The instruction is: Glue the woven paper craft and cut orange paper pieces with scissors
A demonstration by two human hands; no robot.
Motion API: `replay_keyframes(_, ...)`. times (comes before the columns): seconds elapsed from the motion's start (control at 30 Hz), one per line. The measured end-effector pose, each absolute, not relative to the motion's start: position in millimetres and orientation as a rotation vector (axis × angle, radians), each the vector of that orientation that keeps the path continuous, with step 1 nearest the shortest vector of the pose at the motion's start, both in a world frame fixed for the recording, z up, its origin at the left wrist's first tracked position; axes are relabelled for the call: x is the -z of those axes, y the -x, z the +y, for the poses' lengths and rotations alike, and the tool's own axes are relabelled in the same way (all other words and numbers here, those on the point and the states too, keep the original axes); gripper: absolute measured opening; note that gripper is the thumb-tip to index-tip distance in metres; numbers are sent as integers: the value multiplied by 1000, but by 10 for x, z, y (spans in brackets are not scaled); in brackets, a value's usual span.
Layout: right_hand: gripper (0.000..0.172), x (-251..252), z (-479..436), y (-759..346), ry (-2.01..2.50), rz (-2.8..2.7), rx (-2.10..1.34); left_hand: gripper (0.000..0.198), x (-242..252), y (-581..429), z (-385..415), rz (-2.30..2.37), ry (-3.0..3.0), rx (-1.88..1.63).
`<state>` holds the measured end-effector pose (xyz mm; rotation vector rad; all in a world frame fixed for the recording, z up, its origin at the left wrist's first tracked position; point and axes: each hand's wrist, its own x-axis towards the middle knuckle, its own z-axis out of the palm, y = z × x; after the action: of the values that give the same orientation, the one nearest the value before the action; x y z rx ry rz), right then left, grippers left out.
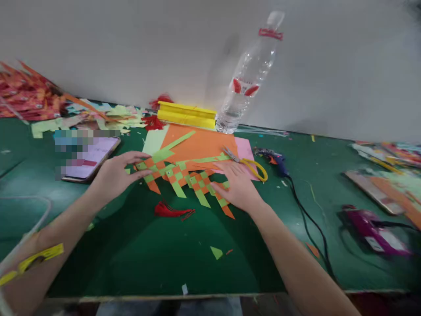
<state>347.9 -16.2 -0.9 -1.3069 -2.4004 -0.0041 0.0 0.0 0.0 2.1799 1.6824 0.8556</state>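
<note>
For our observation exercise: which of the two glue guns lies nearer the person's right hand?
The blue glue gun, beside the yellow-handled scissors; the purple one lies farther right.

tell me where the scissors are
In the head view the scissors lie right of centre across the pink paper, just beyond the right hand and left of the glue gun.

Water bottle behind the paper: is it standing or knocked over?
Standing: the water bottle rests on its base on the green table by the wall, cap uppermost, leaning right in this view.
</note>
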Motion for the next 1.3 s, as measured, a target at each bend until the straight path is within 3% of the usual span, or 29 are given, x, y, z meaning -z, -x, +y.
replay_keyframes(0.17,55,49,-74,-3578,1401,-2328,-80,40,-101,-68,-57,1678,-2265,-1165)
replay_keyframes(0.47,37,-17,-93,-3618,1313,-2444,-295,29,-78,-7,-63,1769,-2157,-1446)
replay_keyframes(0.7,4,-21,-76,-3636,1220,-2372,-445,26,-97,-20,-71,1741,-2136,-1444)
replay_keyframes(0.83,4,-73,-78,-3617,1173,-2182,-432,20,-97,-30,-71,1616,-2081,-1548)
replay_keyframes(0.93,3,-114,-90,-3601,1159,-2009,-303,13,-114,-50,-58,1357,-2100,-1665)
replay_keyframes(1.07,7,-175,-114,-3585,1058,-1922,117,10,-152,-62,-55,1115,-2190,-1664)
replay_keyframes(1.3,9,-168,-79,-3689,1003,-1895,618,10,-108,-62,-34,1245,-2578,-1408)
